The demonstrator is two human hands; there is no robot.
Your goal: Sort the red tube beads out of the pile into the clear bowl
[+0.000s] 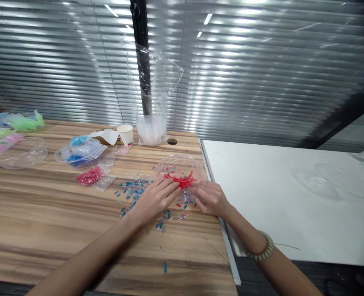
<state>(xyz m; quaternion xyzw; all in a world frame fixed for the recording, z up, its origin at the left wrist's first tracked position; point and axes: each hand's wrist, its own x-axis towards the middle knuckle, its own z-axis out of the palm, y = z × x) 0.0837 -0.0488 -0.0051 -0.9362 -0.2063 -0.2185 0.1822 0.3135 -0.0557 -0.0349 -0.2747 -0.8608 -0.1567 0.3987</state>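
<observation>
Reaching in from below, two bare hands meet at the near side of a clear, footed bowl (182, 158) on a wooden table (61, 222), close to its right edge. Small red pieces (185, 181) are gathered in the bowl. The left hand (158, 197) has its fingers bent and close together, tips at the red pieces; the right hand (211, 199) is partly closed, thumb and fingers drawn together at the bowl's near right side. Whether either one grips a piece or only touches the bowl is too small to tell. The bowl seems to be thin plastic: light, fairly stiff, smooth enough to slip and easy to tip, and its wall might crack if squeezed hard. Opposite sides of the rim, or the narrow foot below, look like the surest places to take hold. The red pieces (short and slim, like bits of tube) probably weigh almost nothing and roll or scatter readily, so a light fingertip pinch around the middle would suit them best. Blue pieces (134, 187) lie loose to the left, and a bag of red pieces (91, 175) rests farther left.
</observation>
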